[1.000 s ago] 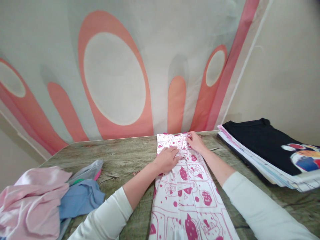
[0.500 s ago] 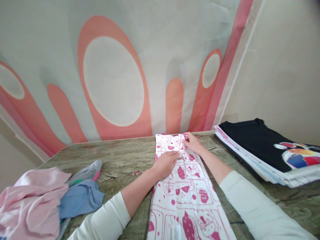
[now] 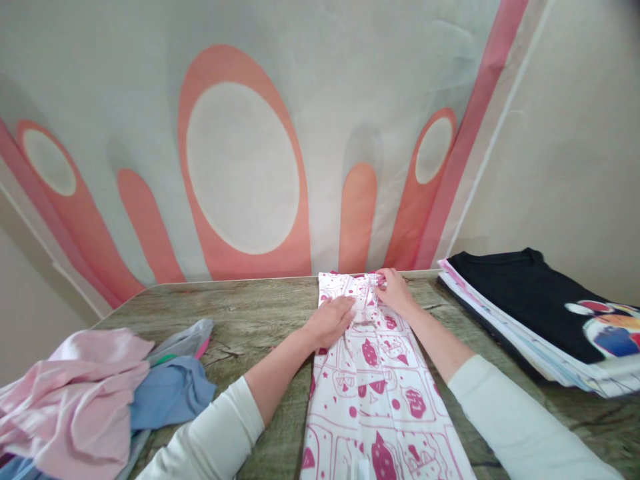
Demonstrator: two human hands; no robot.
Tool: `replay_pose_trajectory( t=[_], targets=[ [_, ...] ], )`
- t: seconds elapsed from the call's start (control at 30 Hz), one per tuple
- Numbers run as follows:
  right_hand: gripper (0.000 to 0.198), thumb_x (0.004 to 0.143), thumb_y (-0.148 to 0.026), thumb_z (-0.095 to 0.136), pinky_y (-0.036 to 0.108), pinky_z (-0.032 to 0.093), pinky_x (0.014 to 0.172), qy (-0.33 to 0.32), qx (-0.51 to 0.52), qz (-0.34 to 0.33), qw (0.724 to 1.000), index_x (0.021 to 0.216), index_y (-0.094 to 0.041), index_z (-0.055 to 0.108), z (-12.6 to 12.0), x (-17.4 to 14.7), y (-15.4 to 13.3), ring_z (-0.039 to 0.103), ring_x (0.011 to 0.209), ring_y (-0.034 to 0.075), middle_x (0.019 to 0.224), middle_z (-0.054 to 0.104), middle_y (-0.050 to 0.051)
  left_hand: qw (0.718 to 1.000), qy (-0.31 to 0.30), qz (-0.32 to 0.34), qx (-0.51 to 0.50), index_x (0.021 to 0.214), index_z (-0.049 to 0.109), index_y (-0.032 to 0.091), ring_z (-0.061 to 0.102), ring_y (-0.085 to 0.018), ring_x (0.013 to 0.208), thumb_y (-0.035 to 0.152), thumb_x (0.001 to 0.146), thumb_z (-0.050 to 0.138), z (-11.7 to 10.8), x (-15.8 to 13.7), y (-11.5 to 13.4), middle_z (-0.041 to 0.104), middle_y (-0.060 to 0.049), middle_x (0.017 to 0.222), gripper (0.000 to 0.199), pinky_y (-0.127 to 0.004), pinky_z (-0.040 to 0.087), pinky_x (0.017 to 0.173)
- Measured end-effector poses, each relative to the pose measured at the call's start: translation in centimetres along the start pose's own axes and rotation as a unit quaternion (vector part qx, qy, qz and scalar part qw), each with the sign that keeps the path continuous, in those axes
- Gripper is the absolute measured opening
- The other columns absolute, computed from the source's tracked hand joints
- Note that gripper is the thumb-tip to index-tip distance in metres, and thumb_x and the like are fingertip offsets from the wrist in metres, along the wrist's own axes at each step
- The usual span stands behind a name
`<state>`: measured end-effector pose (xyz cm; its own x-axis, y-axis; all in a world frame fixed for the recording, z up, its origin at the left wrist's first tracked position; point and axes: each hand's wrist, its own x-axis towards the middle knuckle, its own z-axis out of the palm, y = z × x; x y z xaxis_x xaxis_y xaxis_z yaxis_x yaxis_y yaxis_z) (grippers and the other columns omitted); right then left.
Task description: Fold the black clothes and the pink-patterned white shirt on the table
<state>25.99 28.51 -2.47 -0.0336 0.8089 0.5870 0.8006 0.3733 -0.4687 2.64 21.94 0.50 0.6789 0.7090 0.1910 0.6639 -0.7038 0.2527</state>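
Note:
A white garment with a magenta cartoon print [image 3: 373, 387] lies in a long, narrow fold, running from the table's back edge toward me. Its far end is folded over into a short flap. My left hand [image 3: 331, 320] rests flat on the left part of this flap, fingers stretched out. At the flap's far right corner, my right hand [image 3: 395, 291] pinches the cloth between thumb and fingers. The print does not show clearly what kind of garment it is.
A loose heap of clothes, with a pink garment [image 3: 85, 393] and a blue one [image 3: 173, 393], lies on the wooden table [image 3: 260, 307] at left. A neat stack topped by a black T-shirt [image 3: 530, 300] stands at right. Behind the table rises a printed backdrop [image 3: 320, 133].
My left hand has flattened out on the flap, where its fingers were curled before. The right hand stays at the far right corner. The whole view has shifted slightly.

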Motion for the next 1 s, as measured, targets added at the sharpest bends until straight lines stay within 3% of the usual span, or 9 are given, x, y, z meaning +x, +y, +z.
replay_pose_trajectory(
  t=[0.07,0.17,0.33,0.43,0.63,0.83,1.0],
  targets=[
    [0.032,0.071,-0.014,0.052,0.037,0.041,0.087,0.004,-0.007,-0.036,0.999,0.103,-0.017,0.056,-0.1,0.2,-0.8,0.053,0.096,0.022,0.099,0.056,0.008,0.999,-0.008,-0.026,0.03,0.135,0.036,0.018,0.027,-0.018,0.132,0.041,0.096,0.014,-0.1,0.0,-1.4,0.036,-0.006,0.141,0.05,-0.039,0.018,0.108],
    [0.03,0.077,-0.011,0.045,0.036,0.041,0.092,-0.049,0.038,-0.101,0.993,0.103,-0.017,0.059,0.1,0.3,-2.7,0.053,0.101,0.02,0.106,0.057,0.008,0.997,-0.023,-0.042,0.067,0.137,0.031,0.016,0.022,-0.02,0.134,0.045,0.095,0.016,-0.1,-0.2,-2.8,0.03,-0.009,0.144,0.054,-0.038,0.015,0.108],
    [0.035,0.082,-0.013,0.041,0.037,0.036,0.1,-0.142,0.11,-0.187,0.966,0.111,-0.019,0.06,1.0,0.0,-5.5,0.048,0.115,0.019,0.123,0.054,0.008,0.992,-0.04,-0.064,0.104,0.14,0.024,0.014,0.018,-0.023,0.135,0.053,0.092,0.014,-0.1,-0.5,-2.5,0.023,-0.01,0.147,0.062,-0.04,0.015,0.107],
    [0.039,0.084,-0.02,0.043,0.039,0.034,0.102,-0.212,0.098,-0.188,0.954,0.121,-0.017,0.054,1.4,-0.4,-6.0,0.045,0.12,0.02,0.128,0.052,0.01,0.988,-0.052,-0.094,0.115,0.14,0.025,0.011,0.018,-0.025,0.135,0.055,0.091,0.014,-0.2,-0.7,-2.1,0.022,-0.012,0.147,0.066,-0.042,0.017,0.107],
    [0.055,0.089,-0.045,0.037,0.047,0.017,0.108,-0.33,-0.05,-0.147,0.931,0.137,-0.019,0.037,1.3,-1.2,-5.4,0.026,0.132,0.026,0.144,0.033,0.008,0.977,-0.065,-0.161,0.126,0.141,0.023,0.011,0.016,-0.026,0.136,0.052,0.091,0.016,-0.4,-0.9,-3.4,0.017,-0.013,0.148,0.064,-0.046,0.017,0.107],
    [0.057,0.09,-0.05,0.029,0.05,0.012,0.108,-0.352,-0.084,-0.125,0.924,0.139,-0.021,0.032,0.8,-1.4,-5.5,0.019,0.134,0.027,0.146,0.027,0.006,0.971,-0.018,-0.183,0.151,0.137,0.031,0.017,0.021,-0.026,0.134,0.039,0.093,0.024,-0.4,-1.3,-4.9,0.027,-0.008,0.146,0.05,-0.048,0.021,0.105],
    [0.042,0.09,-0.033,0.037,0.048,0.02,0.106,-0.284,-0.058,-0.182,0.939,0.127,-0.016,0.049,1.0,-0.9,-6.5,0.035,0.127,0.026,0.134,0.046,0.011,0.982,0.019,-0.077,0.169,0.133,0.038,0.018,0.02,-0.022,0.134,0.021,0.09,0.028,-0.3,-0.4,-4.5,0.031,-0.006,0.144,0.044,-0.045,0.018,0.107]
  ],
)
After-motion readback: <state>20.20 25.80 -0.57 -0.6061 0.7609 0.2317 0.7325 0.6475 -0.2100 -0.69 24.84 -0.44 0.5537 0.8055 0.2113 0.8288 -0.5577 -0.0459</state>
